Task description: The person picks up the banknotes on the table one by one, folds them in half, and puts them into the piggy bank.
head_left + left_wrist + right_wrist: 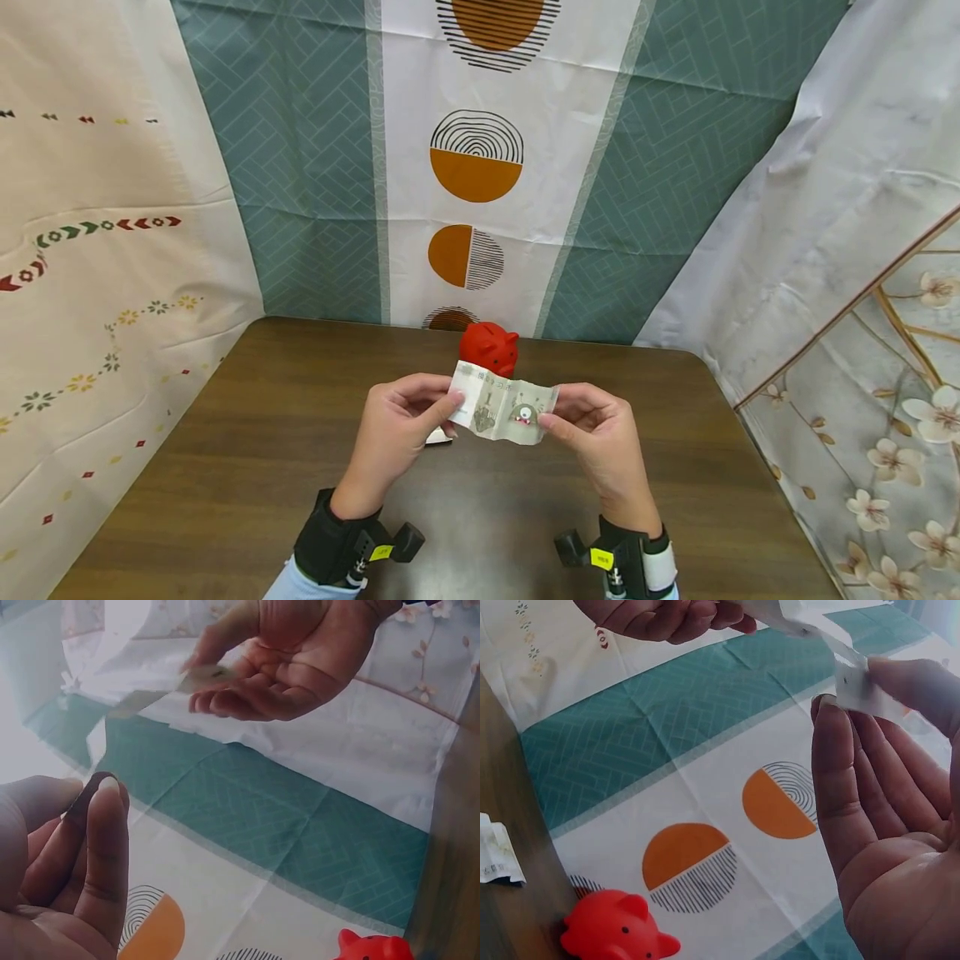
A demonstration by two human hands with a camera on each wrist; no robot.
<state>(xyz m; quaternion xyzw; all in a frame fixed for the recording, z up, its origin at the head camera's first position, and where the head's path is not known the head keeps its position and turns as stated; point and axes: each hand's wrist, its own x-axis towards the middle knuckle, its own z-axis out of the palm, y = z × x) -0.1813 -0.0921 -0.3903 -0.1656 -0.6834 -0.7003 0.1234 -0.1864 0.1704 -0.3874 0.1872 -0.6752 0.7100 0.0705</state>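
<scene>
A creased, pale green banknote (501, 406) is stretched between both hands above the table. My left hand (401, 433) pinches its left end between thumb and fingers. At the other end, my right hand (600, 442) pinches it the same way. Fold lines make the note zigzag, as the left wrist view shows. Just behind the note, a red piggy bank (489, 346) stands on the table, its lower part covered by the note in the head view. Another folded, pale paper-like piece (498, 851) lies on the table, mostly hidden behind my left hand in the head view.
The brown wooden table (300, 500) reaches back to a hanging cloth (315, 167) with teal panels and orange circles. Patterned cream cloth (112, 250) hangs at the left, and white floral cloth (862, 400) at the right. Each wrist wears a black strap with a camera.
</scene>
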